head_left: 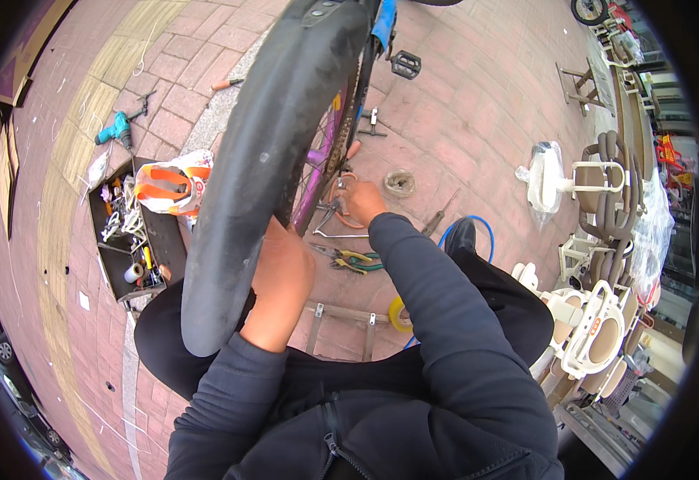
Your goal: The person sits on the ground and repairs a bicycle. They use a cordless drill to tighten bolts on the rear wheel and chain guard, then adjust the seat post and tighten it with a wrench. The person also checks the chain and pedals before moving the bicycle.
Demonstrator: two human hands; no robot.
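Observation:
A black bicycle mudguard (269, 120) rises through the middle, over a purple wheel rim (316, 168) with a dark chain-like strip beside it. My left hand (281, 268) is at the wheel's lower part, its fingers hidden behind mudguard and tire. My right hand (357, 200) is closed on a small dark metal tool (332, 210) at the rim's right side, beside an orange item too obscured to name. Below it lie a bent metal rod (341, 235) and green-and-yellow pliers (361, 260). A round tin or roll (400, 183) sits to the right.
An open toolbox (113, 268), white-orange bag (173, 182) and teal drill (116, 130) lie left. A screwdriver (439, 214), blue hose (485, 228) and yellow tape roll (400, 312) are near my legs. Child seats (597, 328) line the right; cars (1, 348) stand far left.

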